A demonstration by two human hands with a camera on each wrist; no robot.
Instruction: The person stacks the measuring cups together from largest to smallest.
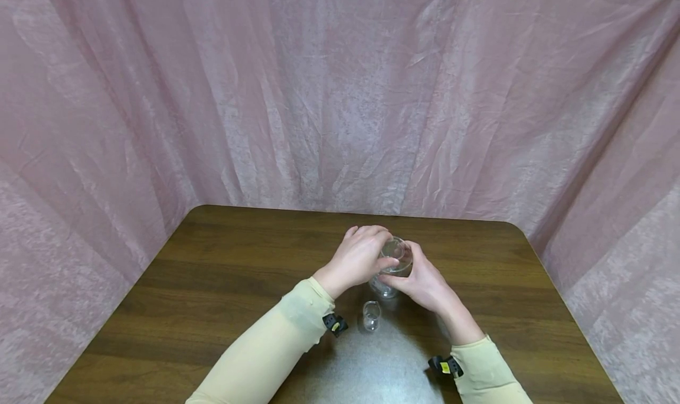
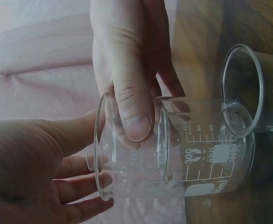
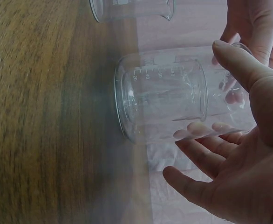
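Yellow sleeves (image 1: 265, 342) converge, right hand (image 1: 423, 281) gripping a beaker (image 2: 192, 186), left hand (image 1: 357, 256) pinching smaller glassware (image 1: 393, 248) at its mouth.

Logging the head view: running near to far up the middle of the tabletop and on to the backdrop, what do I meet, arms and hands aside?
Small glass beaker → large glass beaker → far edge of the wooden table → pink curtain.

The beakers (image 3: 160, 100) look like smooth glass, the table (image 1: 239, 256) satiny wood, the curtain (image 1: 340, 97) velvety cloth.
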